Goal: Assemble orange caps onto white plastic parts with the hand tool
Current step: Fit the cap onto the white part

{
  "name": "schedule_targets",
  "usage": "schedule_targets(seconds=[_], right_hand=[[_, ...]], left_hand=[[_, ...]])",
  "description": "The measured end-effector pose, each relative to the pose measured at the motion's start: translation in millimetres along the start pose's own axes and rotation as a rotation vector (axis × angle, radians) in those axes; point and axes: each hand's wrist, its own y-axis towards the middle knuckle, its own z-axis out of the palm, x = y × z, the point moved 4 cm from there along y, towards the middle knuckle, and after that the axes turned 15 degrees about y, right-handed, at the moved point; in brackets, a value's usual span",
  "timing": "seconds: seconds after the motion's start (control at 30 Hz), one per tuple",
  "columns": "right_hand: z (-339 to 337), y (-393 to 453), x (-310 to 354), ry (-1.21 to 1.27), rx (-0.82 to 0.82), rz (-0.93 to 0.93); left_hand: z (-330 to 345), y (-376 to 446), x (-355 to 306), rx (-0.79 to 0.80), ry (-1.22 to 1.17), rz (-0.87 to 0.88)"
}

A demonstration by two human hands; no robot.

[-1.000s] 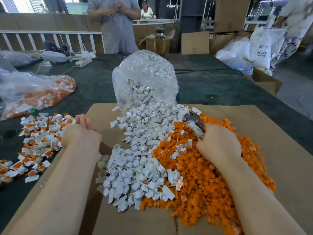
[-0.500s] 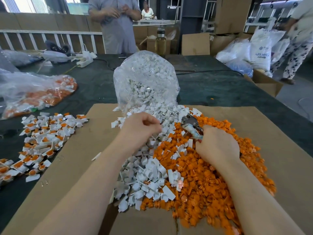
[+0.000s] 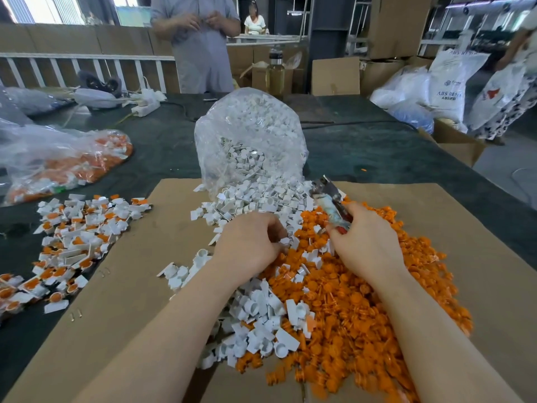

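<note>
Head view: left hand (image 3: 250, 245) fingertips buried among white parts (image 3: 261, 196)

Orange caps (image 3: 363, 301) against white parts (image 3: 261, 196) (brown cardboard (image 3: 139, 286) beneath).

Dark green table (image 3: 363, 152) under a brown cardboard sheet (image 3: 479, 257). Far left, white railing (image 3: 87, 58) before bright windows (image 3: 37, 7). Far right, stacked cardboard boxes (image 3: 398, 24), white sacks (image 3: 447, 82), grey floor (image 3: 511, 173).

White parts (image 3: 255, 199) lie left of caps (image 3: 363, 301) on cardboard (image 3: 145, 286), bag (image 3: 250, 135) behind.
</note>
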Motion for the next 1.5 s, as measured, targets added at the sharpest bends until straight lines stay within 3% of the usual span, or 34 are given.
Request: schedule_targets(seconds=[0.3, 0.5, 0.73, 0.9, 1.5], right_hand=[[-7.7, -0.8, 6.5, 0.309, -0.046, -0.085], [-5.4, -2.6, 10.1, 0.44, -0.034, -0.107], [-8.2, -7.1, 16.3, 0.668, -0.026, -0.123], [-7.4, -12.1, 24.7, 0.742, -0.001, -0.188], [-5.6, -14.3, 28.4, 0.543, -0.119, -0.207]], left_hand=[[-11.3, -0.2, -2.5, -0.102, -0.631, -0.155], [-7.3, -3.0, -7.7, 0.023, -1.074, -0.238], [-3.1, -6.4, -17.0, 0.026, -1.115, -0.314], [-4.3, -10.7, -18.7, -0.1, -1.205, -0.367], [-18.7, -19.9, -32.4, -0.338, -0.714, -0.182]])
